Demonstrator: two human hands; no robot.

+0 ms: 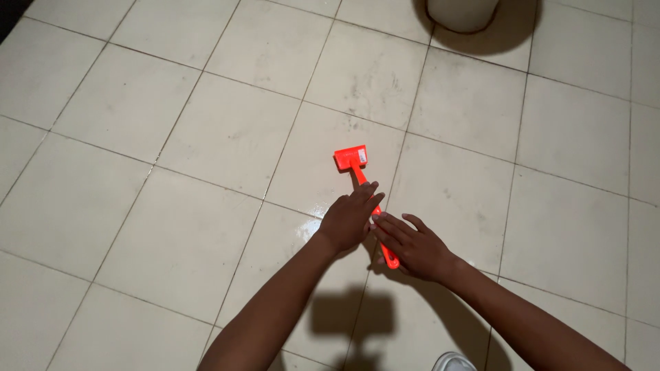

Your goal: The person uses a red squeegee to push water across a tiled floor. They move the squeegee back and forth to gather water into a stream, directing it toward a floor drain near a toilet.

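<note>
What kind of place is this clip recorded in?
Probably an indoor tiled room, perhaps a bathroom or utility area, though that is uncertain. Pale square floor tiles with dark grout fill the view, a wet patch glistens near the hands, and a pale round container base stands at the top edge.

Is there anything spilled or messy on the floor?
Yes. A wet, shiny patch glistens on the tiled floor beside the left hand, and grey smudges mark the tiles beyond the orange scraper both hands hold.

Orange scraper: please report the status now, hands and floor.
Both hands, left and right, on orange scraper handle. Blade end flat on wet tiled floor. Pale bucket far ahead.
</note>
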